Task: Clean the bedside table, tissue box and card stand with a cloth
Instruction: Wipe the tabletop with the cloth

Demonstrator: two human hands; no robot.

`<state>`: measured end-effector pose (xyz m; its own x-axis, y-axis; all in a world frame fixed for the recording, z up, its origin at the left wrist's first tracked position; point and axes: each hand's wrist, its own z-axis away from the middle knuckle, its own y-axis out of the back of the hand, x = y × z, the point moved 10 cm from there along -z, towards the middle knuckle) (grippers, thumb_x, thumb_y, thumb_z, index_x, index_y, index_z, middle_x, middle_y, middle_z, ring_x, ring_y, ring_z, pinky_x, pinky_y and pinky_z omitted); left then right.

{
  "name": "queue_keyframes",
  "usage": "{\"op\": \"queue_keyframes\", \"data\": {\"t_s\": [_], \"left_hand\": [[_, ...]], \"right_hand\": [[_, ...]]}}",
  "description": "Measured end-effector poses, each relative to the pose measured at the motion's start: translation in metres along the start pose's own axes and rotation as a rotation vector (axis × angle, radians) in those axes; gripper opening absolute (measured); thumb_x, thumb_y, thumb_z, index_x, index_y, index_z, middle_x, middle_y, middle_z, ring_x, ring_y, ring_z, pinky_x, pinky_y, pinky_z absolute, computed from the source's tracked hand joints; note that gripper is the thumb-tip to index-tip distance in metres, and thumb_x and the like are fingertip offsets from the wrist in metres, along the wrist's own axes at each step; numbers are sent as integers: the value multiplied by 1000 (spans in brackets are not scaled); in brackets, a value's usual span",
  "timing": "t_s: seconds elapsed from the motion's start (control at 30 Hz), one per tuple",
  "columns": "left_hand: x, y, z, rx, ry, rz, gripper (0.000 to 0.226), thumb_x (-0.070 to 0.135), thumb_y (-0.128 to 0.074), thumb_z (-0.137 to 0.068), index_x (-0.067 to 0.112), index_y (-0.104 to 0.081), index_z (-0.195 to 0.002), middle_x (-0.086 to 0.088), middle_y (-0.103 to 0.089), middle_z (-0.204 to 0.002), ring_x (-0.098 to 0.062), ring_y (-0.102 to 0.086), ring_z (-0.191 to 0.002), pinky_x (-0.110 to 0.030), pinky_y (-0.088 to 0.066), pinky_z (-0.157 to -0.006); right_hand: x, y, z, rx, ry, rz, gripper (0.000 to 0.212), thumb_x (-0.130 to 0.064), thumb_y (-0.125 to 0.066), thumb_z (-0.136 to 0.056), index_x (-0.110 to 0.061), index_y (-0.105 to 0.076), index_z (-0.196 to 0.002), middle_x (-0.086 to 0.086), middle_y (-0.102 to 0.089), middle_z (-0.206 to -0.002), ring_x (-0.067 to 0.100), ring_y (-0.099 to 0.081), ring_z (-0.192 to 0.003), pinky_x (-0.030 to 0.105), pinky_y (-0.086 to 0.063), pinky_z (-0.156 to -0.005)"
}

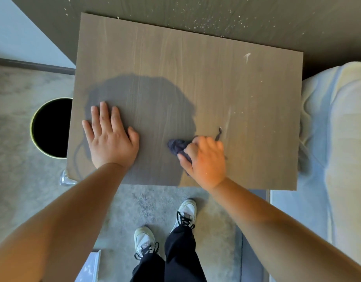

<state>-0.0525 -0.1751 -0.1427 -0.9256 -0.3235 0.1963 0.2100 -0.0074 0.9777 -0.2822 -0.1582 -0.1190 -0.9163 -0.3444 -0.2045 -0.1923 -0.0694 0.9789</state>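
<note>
Gripping bunched cloth [178, 148], right hand [206, 159] on bedside table [195, 68].

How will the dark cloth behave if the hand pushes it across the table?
The dark cloth looks soft and floppy: it is bunched in the right hand, a loose tail trailing. It will probably crumple, not slide stiffly, and seems light.

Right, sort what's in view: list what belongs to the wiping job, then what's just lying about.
Part of the job:
- bedside table
- dark cloth, bunched in the right hand
- left hand, flat on the tabletop

Just lying about:
- round bin on the floor, left of the table
- bedding to the right
- carpet
</note>
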Motion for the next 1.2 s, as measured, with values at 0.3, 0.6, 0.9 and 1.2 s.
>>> {"op": "queue_keyframes", "data": {"t_s": [0.3,0.6,0.9,1.2], "left_hand": [[-1,0,2,8,-1,23,67,37,-37,-87,6,-34,-146,-19,-24,-159,-35,-13,-149,-56,-7,-119],[-2,0,4,-5,7,19,67,35,-39,-85,6,-34,-146,-18,-24,-159,-35,-13,-149,-56,-6,-120],[-2,2,2,29,22,18,69,35,-38,-80,4,-40,-141,-21,-29,-157,-37,-18,-147,-56,-8,-119],[-1,2,1,15,22,17,68,35,-39,-82,4,-39,-142,-21,-27,-157,-37,-16,-148,-57,-7,-119]], "right_hand": [[-32,-5,68,25,35,-139,23,-37,-66,-81,-16,-63,-72,3,-58,-76,27,-56,-70,42,-43,-60],[126,89,-46,265,-304,-399,23,-37,-58,-90,-15,-63,-93,-1,-54,-91,14,-53,-85,30,-41,-77],[224,73,-201,58,-320,158,32,-39,-45,-98,-26,-51,-127,18,-51,-125,41,-46,-113,50,-39,-92],[185,48,-140,9,-175,131,38,-51,-43,-94,-19,-58,-107,16,-56,-108,39,-53,-101,47,-39,-83]]}}
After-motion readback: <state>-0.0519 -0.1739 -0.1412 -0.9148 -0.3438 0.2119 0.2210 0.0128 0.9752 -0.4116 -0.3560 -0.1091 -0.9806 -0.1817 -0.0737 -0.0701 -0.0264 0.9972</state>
